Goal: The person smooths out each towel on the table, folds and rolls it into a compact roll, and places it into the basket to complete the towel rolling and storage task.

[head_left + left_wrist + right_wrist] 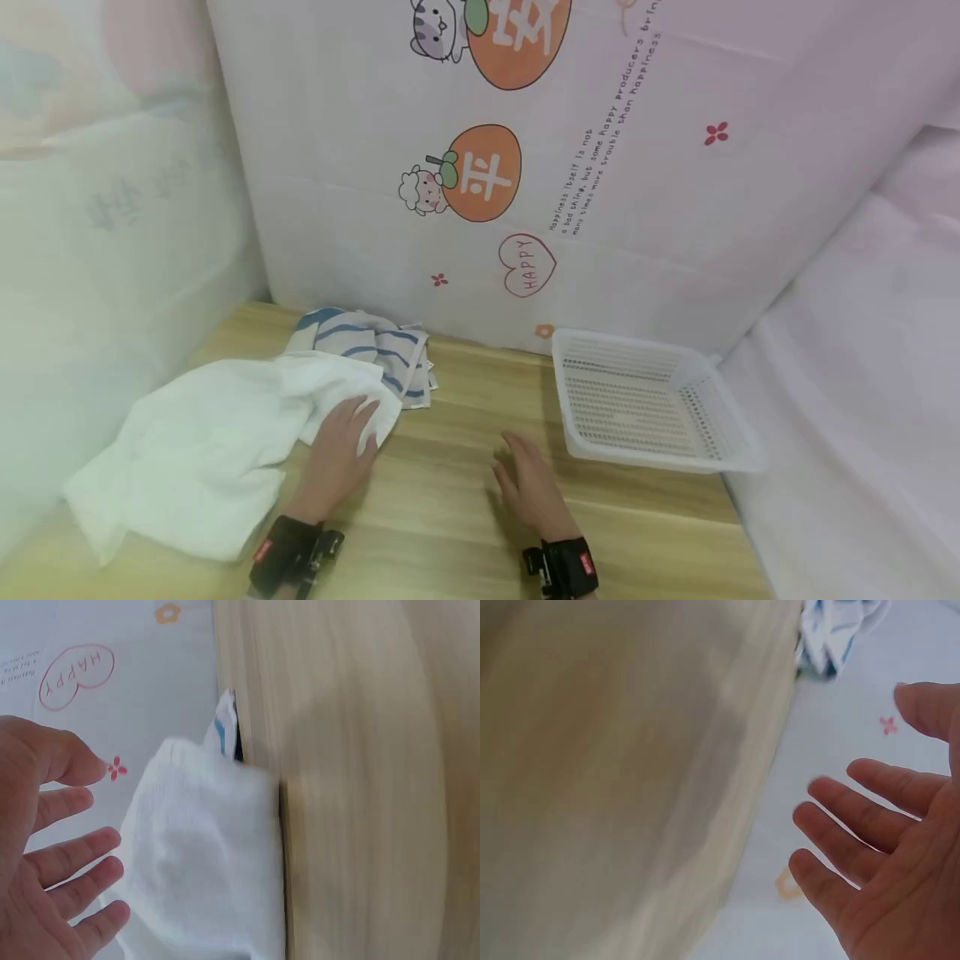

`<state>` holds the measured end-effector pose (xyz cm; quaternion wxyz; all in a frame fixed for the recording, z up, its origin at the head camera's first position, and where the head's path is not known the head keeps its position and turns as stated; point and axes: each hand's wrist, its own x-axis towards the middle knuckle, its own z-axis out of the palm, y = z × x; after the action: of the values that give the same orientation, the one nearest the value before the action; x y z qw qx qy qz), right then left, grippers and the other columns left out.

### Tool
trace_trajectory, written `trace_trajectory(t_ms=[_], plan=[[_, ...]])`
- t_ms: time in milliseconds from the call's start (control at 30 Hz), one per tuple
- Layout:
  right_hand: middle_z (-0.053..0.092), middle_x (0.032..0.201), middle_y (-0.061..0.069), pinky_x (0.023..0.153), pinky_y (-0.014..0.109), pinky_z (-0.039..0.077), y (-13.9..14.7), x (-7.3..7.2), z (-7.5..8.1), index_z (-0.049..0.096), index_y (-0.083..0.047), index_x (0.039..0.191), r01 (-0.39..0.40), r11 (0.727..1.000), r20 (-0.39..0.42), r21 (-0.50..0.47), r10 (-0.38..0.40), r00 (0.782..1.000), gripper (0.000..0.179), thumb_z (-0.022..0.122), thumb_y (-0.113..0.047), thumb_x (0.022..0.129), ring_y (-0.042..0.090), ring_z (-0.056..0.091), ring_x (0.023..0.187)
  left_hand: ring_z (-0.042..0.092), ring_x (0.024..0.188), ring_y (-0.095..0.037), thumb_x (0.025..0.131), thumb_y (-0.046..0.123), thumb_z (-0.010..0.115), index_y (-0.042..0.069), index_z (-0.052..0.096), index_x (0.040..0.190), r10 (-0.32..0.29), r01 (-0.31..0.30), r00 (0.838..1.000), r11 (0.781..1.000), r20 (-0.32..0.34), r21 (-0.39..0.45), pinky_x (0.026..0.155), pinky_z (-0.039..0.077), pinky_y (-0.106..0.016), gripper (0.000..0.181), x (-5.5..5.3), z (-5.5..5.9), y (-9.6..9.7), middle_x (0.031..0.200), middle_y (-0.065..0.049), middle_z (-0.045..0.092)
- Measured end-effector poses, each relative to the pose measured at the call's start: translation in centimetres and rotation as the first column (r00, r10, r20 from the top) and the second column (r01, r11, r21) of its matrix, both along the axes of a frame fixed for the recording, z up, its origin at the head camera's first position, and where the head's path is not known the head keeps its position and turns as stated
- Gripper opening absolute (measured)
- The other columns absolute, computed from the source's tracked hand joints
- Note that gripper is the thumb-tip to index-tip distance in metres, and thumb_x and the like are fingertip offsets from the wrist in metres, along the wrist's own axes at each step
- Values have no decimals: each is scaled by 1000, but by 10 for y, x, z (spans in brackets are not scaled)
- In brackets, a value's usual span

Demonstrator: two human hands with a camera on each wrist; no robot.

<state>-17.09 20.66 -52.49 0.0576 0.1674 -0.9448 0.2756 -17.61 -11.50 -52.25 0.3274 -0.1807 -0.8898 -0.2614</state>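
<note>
A crumpled white cloth (202,450) spreads over the left of the wooden table, one corner lapping onto a striped towel (382,346) with blue bands behind it. My left hand (337,454) is over that corner in the head view, fingers spread and loosely bent. In the left wrist view the fingers (75,855) stand beside the white cloth with nothing pinched between them. My right hand (528,483) hovers over the bare wood at the middle, its fingers (847,817) relaxed and holding nothing.
A white plastic basket (630,404) with slotted sides stands at the back right, beyond my right hand. Printed white sheets (337,233) hang behind the table (450,533) and along both sides. Each wrist wears a black strap (285,550).
</note>
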Motion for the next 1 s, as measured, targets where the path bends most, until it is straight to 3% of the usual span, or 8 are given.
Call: trace_trajectory(t_ms=[133, 333, 467, 600, 733, 867, 1000], plan=[[53, 148, 18, 112, 54, 42, -24, -18, 16, 45, -2, 149, -105, 994, 12, -13, 105, 994, 54, 59, -27, 104, 35, 50, 137, 61, 107, -49, 75, -5, 72, -9, 65, 119, 14, -12, 997, 999, -82, 35, 94, 50, -59, 45, 2, 3, -16, 117, -31, 64], [53, 147, 17, 116, 48, 39, -86, -62, 41, 42, -3, 151, -253, 967, 52, -33, 255, 966, 54, 57, -26, 105, 31, 49, 138, 61, 104, -50, 73, -8, 74, -10, 67, 114, 55, -53, 996, 998, -68, 36, 90, 52, -60, 42, 6, 8, -37, 115, -32, 64], [57, 142, 16, 113, 44, 42, -132, -91, 36, 47, -2, 146, -303, 952, 12, -52, 304, 953, 51, 57, -29, 105, 29, 52, 134, 62, 105, -47, 74, -6, 75, -8, 67, 114, 76, -75, 996, 997, -56, 17, 90, 52, -58, 41, 5, 10, -47, 115, -28, 65], [59, 138, 14, 109, 39, 46, -167, -107, 20, 51, -2, 141, -294, 956, -34, -19, 293, 955, 48, 62, -27, 102, 28, 54, 130, 62, 106, -46, 75, -4, 74, -9, 67, 114, 73, -72, 996, 997, -52, 20, 92, 52, -57, 40, 1, 13, -54, 116, -27, 65], [67, 123, 9, 98, 32, 52, -188, -102, 13, 62, -3, 128, -345, 938, -93, 45, 348, 933, 37, 70, -19, 97, 22, 62, 116, 60, 110, -47, 77, -4, 76, -10, 63, 120, 73, -73, 997, 997, -26, 24, 95, 50, -58, 46, -1, 19, -62, 120, -29, 63], [66, 103, 2, 88, 23, 50, -198, -84, 25, 66, -7, 104, -477, 878, -149, 47, 478, 866, 19, 76, -4, 88, 13, 59, 97, 57, 117, -48, 77, -3, 78, -10, 59, 128, 64, -63, 998, 998, -1, 13, 100, 47, -58, 55, -4, 25, -71, 127, -31, 60], [57, 96, 3, 84, 21, 43, -199, -70, 44, 53, -8, 90, -584, 811, -146, 24, 581, 801, 23, 66, 12, 85, 13, 51, 92, 61, 112, -43, 81, 5, 79, -7, 66, 119, -2, 2, 1000, 1000, -3, -23, 99, 47, -57, 42, -7, 27, -78, 118, -25, 68]])
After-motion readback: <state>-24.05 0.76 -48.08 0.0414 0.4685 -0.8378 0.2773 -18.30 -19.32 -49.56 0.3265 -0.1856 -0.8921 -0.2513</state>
